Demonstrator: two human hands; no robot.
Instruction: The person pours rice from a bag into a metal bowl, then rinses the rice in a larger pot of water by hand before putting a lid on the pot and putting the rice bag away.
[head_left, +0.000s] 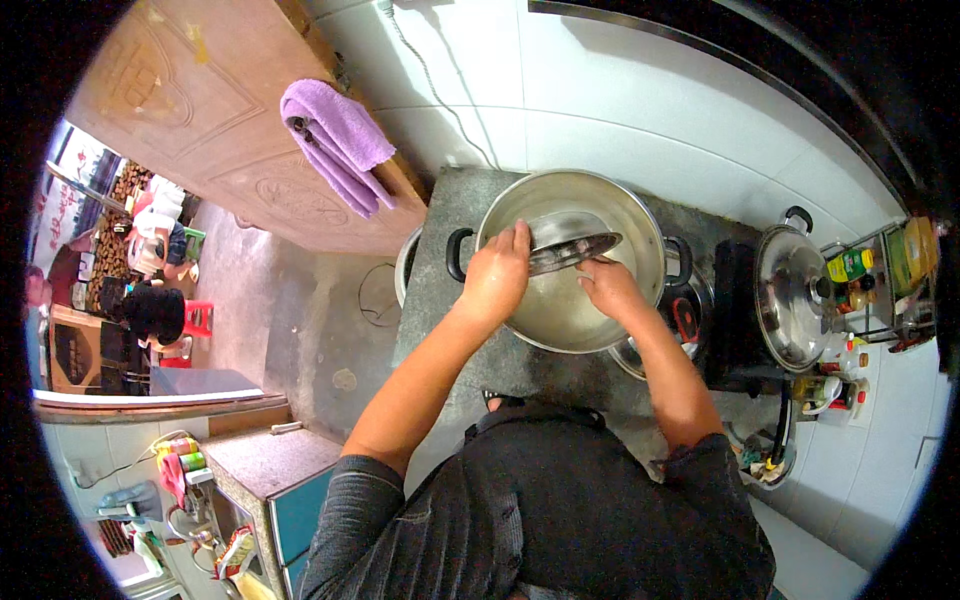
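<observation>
A tilted stainless steel dish (566, 225), round and shallow-looking, is held over a large metal pot (637, 217). My left hand (496, 274) grips the dish's left side, fingers on its outer face. From below, my right hand (609, 285) touches the lower rim near its right end; some of its fingertips are hidden behind the dish. Two black side handles stick out from the pot, which sits on a dark stone-like counter (450, 202). The pot's inside looks pale, and whether liquid lies at the bottom is hard to tell.
Right of the pot, partly under it, lies a round metal item (694, 330). Further right, a lidded metal pan (787, 300) stands by a rack of bottles (851, 266). A purple towel (341, 142) hangs on a wooden door (225, 112). People sit far left.
</observation>
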